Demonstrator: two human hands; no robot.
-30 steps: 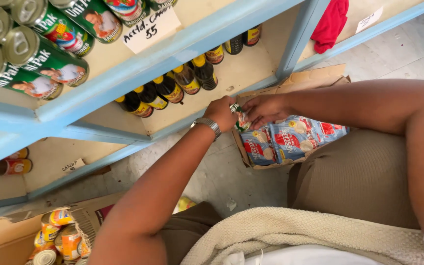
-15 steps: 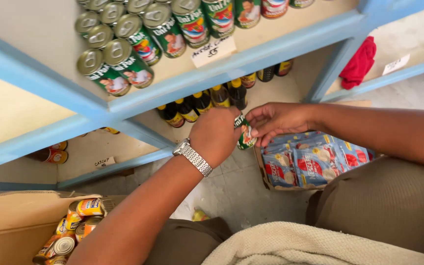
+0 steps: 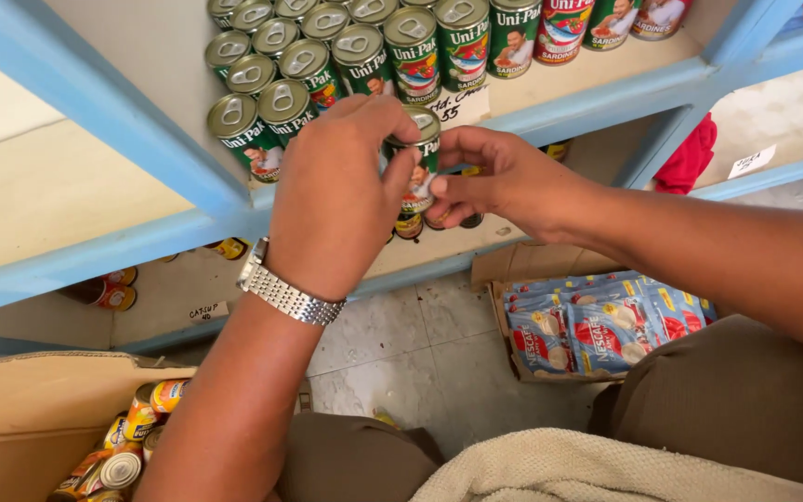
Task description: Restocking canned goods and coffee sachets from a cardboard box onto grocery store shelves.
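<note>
Both forearms are bare, no sleeves in view. The left hand [image 3: 332, 191] has a silver metal wristwatch with a mesh-link band [image 3: 283, 290] on the wrist; the links are small & shiny, and the case sits at the edge of the wrist. The right hand [image 3: 504, 177] has no ring or watch that shows. The legs are covered w/ dark olive-brown cloth trousers [image 3: 745, 400]. Over the lap lies a beige knitted cloth with a coarse weave [image 3: 550, 469].
</note>
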